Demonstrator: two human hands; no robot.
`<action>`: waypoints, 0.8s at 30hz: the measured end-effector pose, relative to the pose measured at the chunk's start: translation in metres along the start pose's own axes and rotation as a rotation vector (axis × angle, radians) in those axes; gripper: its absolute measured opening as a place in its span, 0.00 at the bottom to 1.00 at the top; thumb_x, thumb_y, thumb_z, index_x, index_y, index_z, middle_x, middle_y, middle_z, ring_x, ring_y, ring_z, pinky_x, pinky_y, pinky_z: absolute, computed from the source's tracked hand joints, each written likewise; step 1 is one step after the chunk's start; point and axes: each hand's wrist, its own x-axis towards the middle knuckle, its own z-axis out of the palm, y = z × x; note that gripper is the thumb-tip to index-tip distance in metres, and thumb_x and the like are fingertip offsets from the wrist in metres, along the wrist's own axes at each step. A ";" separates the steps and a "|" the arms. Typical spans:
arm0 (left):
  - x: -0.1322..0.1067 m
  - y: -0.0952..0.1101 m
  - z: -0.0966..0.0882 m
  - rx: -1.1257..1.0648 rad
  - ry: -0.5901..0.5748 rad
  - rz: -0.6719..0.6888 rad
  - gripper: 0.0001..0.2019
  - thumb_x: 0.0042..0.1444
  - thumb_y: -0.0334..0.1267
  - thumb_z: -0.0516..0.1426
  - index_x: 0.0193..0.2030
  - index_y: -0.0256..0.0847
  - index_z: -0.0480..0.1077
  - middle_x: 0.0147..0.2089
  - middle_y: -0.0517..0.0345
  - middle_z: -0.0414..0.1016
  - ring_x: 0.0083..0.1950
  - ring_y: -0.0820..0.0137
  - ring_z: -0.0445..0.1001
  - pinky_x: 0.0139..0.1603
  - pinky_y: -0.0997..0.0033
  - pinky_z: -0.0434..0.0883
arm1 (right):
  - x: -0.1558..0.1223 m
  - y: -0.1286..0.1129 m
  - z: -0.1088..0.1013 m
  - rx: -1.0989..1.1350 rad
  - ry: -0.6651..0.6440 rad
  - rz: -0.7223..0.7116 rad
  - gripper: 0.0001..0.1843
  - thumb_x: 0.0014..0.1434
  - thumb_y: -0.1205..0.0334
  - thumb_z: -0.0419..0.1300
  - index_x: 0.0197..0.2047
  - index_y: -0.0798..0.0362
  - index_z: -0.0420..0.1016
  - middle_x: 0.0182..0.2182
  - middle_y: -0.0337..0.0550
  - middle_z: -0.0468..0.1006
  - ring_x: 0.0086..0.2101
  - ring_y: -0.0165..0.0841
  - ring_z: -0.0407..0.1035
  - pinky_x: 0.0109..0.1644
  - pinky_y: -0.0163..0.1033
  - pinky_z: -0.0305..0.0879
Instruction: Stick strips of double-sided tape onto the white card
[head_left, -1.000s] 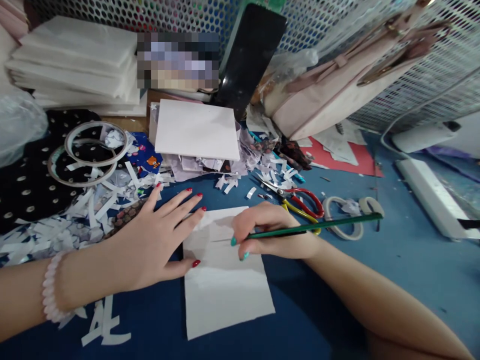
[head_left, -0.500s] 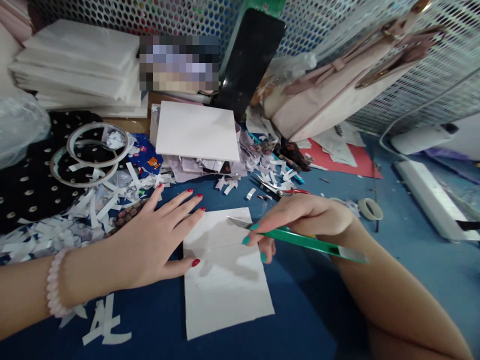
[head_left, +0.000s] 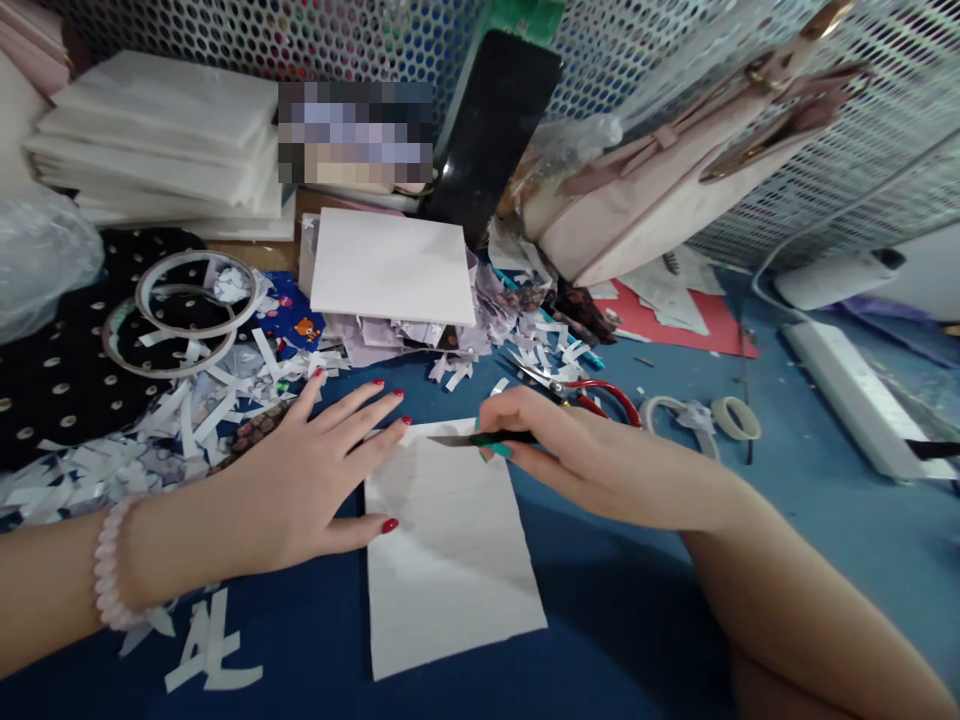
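A white paper sheet (head_left: 450, 560) lies on the blue table (head_left: 787, 560) in front of me. My left hand (head_left: 315, 480) lies flat and open, fingers spread, pressing the sheet's upper left edge. My right hand (head_left: 570, 450) is closed on a green-handled utility knife (head_left: 480, 439), whose blade points left over the sheet's top edge. A pale bead bracelet (head_left: 105, 575) circles my left wrist.
Red and yellow scissors (head_left: 592, 392) and small tape rolls (head_left: 735, 417) lie just behind my right hand. Paper scraps (head_left: 195, 400), large tape rings (head_left: 195, 295), a white board (head_left: 390, 265), stacked white sheets (head_left: 157, 140), a pink bag (head_left: 675, 180) and a white power strip (head_left: 847, 395) crowd the back.
My right hand has turned the knife and moved up and left, bringing the blade to the sheet's top edge. My left hand has stayed in place.
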 end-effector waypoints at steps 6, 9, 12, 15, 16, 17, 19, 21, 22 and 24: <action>-0.001 -0.001 -0.001 -0.021 -0.033 0.008 0.33 0.68 0.59 0.47 0.73 0.41 0.56 0.75 0.43 0.53 0.75 0.46 0.51 0.72 0.35 0.40 | 0.007 -0.006 0.007 -0.431 0.034 -0.326 0.14 0.71 0.71 0.45 0.43 0.55 0.71 0.36 0.47 0.78 0.34 0.35 0.70 0.36 0.39 0.61; -0.001 -0.002 -0.001 -0.031 -0.032 0.022 0.33 0.66 0.59 0.50 0.72 0.43 0.58 0.75 0.43 0.52 0.75 0.44 0.51 0.72 0.33 0.42 | 0.016 -0.008 0.006 -0.579 0.077 -0.475 0.17 0.72 0.72 0.44 0.39 0.56 0.72 0.32 0.44 0.76 0.32 0.34 0.65 0.37 0.41 0.57; -0.001 -0.003 -0.001 -0.046 -0.031 0.025 0.33 0.66 0.59 0.50 0.72 0.45 0.58 0.76 0.42 0.51 0.75 0.44 0.50 0.72 0.33 0.42 | 0.026 -0.008 0.004 -0.683 0.131 -0.548 0.19 0.72 0.72 0.43 0.36 0.54 0.72 0.29 0.40 0.72 0.29 0.31 0.60 0.36 0.40 0.53; -0.002 -0.003 -0.001 -0.057 -0.026 0.028 0.32 0.66 0.58 0.50 0.72 0.45 0.57 0.76 0.43 0.51 0.75 0.45 0.49 0.72 0.34 0.42 | 0.033 -0.007 0.005 -0.744 0.172 -0.603 0.20 0.72 0.72 0.43 0.33 0.53 0.71 0.26 0.38 0.70 0.28 0.31 0.57 0.36 0.40 0.50; -0.002 -0.003 0.000 -0.058 -0.020 0.029 0.32 0.66 0.58 0.50 0.72 0.46 0.56 0.76 0.43 0.51 0.76 0.45 0.49 0.72 0.34 0.42 | 0.034 -0.006 0.006 -0.756 0.182 -0.616 0.20 0.72 0.72 0.44 0.33 0.53 0.71 0.26 0.38 0.69 0.28 0.31 0.56 0.36 0.40 0.50; -0.002 -0.003 0.000 -0.057 -0.013 0.030 0.33 0.67 0.58 0.50 0.73 0.46 0.56 0.76 0.43 0.51 0.76 0.46 0.49 0.72 0.34 0.42 | 0.036 -0.006 0.007 -0.765 0.188 -0.626 0.20 0.72 0.72 0.45 0.32 0.53 0.71 0.25 0.38 0.68 0.28 0.32 0.56 0.35 0.40 0.49; -0.002 -0.003 0.001 -0.056 -0.005 0.027 0.33 0.67 0.58 0.49 0.73 0.46 0.55 0.76 0.42 0.51 0.76 0.46 0.48 0.72 0.33 0.42 | 0.037 -0.004 0.008 -0.770 0.195 -0.639 0.19 0.72 0.72 0.46 0.32 0.53 0.72 0.24 0.38 0.67 0.29 0.32 0.56 0.35 0.40 0.49; -0.002 -0.003 0.001 -0.060 -0.011 0.024 0.32 0.67 0.58 0.48 0.73 0.46 0.54 0.76 0.41 0.50 0.76 0.46 0.47 0.71 0.32 0.42 | 0.037 -0.003 0.010 -0.764 0.199 -0.647 0.18 0.71 0.72 0.47 0.32 0.54 0.72 0.24 0.38 0.67 0.29 0.33 0.56 0.35 0.40 0.49; -0.002 -0.003 0.001 -0.062 -0.019 0.022 0.32 0.68 0.58 0.48 0.73 0.45 0.54 0.76 0.41 0.50 0.76 0.46 0.47 0.71 0.32 0.42 | 0.037 -0.003 0.010 -0.760 0.200 -0.648 0.18 0.71 0.72 0.47 0.32 0.54 0.72 0.24 0.38 0.66 0.29 0.33 0.56 0.35 0.40 0.49; -0.002 -0.003 -0.001 -0.063 -0.033 0.022 0.32 0.68 0.59 0.47 0.73 0.45 0.55 0.76 0.40 0.51 0.76 0.46 0.48 0.71 0.32 0.42 | 0.037 -0.002 0.010 -0.755 0.198 -0.650 0.18 0.71 0.72 0.47 0.32 0.53 0.72 0.24 0.38 0.66 0.29 0.33 0.55 0.36 0.40 0.49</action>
